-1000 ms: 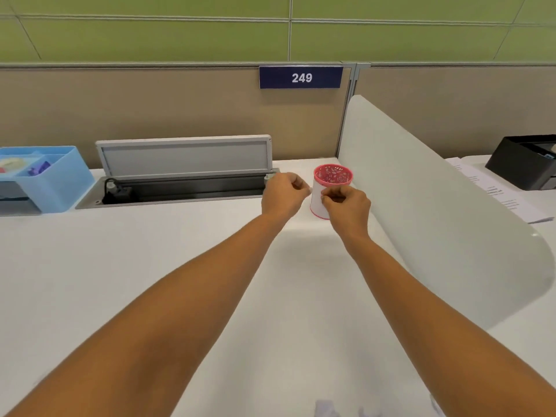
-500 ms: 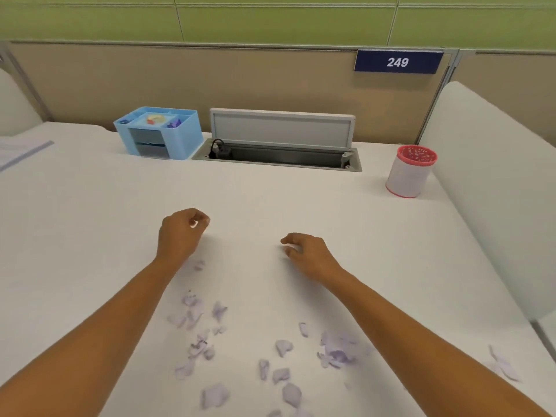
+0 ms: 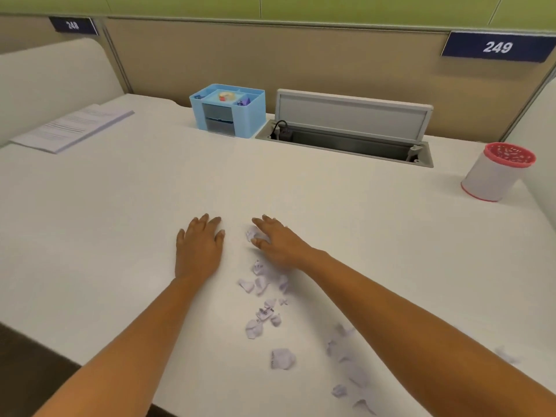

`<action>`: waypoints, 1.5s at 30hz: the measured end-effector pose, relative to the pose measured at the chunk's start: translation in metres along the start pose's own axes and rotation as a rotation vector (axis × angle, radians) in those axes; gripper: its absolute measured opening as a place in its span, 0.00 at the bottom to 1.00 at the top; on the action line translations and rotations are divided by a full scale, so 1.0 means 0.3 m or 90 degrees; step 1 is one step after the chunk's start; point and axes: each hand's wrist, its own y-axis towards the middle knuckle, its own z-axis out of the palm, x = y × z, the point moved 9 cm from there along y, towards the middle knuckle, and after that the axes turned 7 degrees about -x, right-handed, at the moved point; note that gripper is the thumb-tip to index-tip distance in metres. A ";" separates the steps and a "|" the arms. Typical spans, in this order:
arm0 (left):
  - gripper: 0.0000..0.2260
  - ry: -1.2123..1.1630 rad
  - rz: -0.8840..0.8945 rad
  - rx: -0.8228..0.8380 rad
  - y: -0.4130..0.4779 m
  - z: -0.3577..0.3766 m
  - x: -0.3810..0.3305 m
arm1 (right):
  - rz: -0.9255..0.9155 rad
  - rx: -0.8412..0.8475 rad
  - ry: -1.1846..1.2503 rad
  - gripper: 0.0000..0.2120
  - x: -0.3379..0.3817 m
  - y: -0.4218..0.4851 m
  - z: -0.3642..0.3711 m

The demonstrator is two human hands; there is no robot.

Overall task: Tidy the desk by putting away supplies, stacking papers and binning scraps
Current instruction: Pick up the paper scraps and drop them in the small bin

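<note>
Several torn pale lilac paper scraps [image 3: 263, 315] lie scattered on the white desk [image 3: 90, 224], from its middle down to the front right. My left hand [image 3: 199, 248] rests flat on the desk, fingers straight, just left of the scraps. My right hand [image 3: 278, 239] lies next to it with its fingers stretched over the topmost crumpled scrap [image 3: 252, 234], which sits between thumb and fingers and touches them. A stack of printed papers [image 3: 73, 127] lies at the far left. The blue desk organiser [image 3: 228, 111] stands at the back.
A white cup with a red perforated rim [image 3: 493, 179] stands at the far right. An open cable trough with a raised grey lid [image 3: 350, 115] runs along the back, a plug inside. Pale divider panels flank the desk. The desk's front edge cuts across the lower left.
Both hands left the red-rimmed cup, came back to mid-desk and went from curled to flat. The right hand now touches a scrap. The view swung left and down.
</note>
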 end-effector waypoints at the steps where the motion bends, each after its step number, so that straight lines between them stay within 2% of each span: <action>1: 0.19 0.006 0.001 0.000 0.000 0.000 -0.002 | -0.017 0.012 -0.002 0.24 0.016 0.017 0.009; 5: 0.19 0.022 0.002 0.008 -0.003 0.007 0.000 | -0.117 0.106 -0.096 0.20 0.062 0.029 0.057; 7: 0.19 0.012 0.006 0.004 0.001 0.008 0.002 | -0.155 0.104 -0.125 0.19 0.063 0.010 0.043; 12: 0.13 -0.193 0.093 -0.030 -0.030 -0.031 -0.060 | -0.181 0.075 -0.122 0.18 0.000 -0.079 -0.015; 17: 0.24 -0.409 0.251 0.126 -0.160 -0.055 -0.158 | -0.171 0.081 -0.109 0.23 -0.031 -0.187 -0.018; 20: 0.24 -0.396 0.320 0.232 -0.218 -0.038 -0.180 | -0.168 0.078 -0.117 0.25 -0.037 -0.225 -0.012; 23: 0.24 -0.342 0.355 0.290 -0.239 -0.016 -0.184 | -0.172 0.054 -0.116 0.22 -0.037 -0.242 -0.011; 25: 0.24 -0.285 0.386 0.285 -0.241 -0.008 -0.187 | -0.182 0.022 -0.117 0.18 -0.033 -0.248 -0.017; 27: 0.33 -0.266 0.393 0.252 -0.236 -0.013 -0.187 | -0.185 -0.016 -0.117 0.15 -0.032 -0.253 -0.027; 29: 0.37 -0.289 0.386 0.209 -0.227 -0.028 -0.186 | -0.182 -0.051 -0.121 0.14 -0.041 -0.256 -0.035; 31: 0.32 -0.306 0.396 0.163 -0.225 -0.050 -0.190 | -0.180 -0.080 -0.135 0.15 -0.054 -0.260 -0.043; 35: 0.09 -0.263 0.432 0.083 -0.222 -0.090 -0.205 | -0.180 -0.126 -0.149 0.15 -0.064 -0.273 -0.066; 40: 0.05 -0.241 0.445 0.055 -0.217 -0.116 -0.242 | -0.153 -0.153 -0.159 0.14 -0.087 -0.279 -0.082; 42: 0.05 -0.247 0.418 0.055 -0.201 -0.108 -0.244 | -0.123 -0.171 -0.144 0.13 -0.116 -0.271 -0.104; 45: 0.05 -0.321 0.237 0.065 -0.142 -0.098 -0.208 | -0.064 -0.226 -0.086 0.12 -0.177 -0.269 -0.172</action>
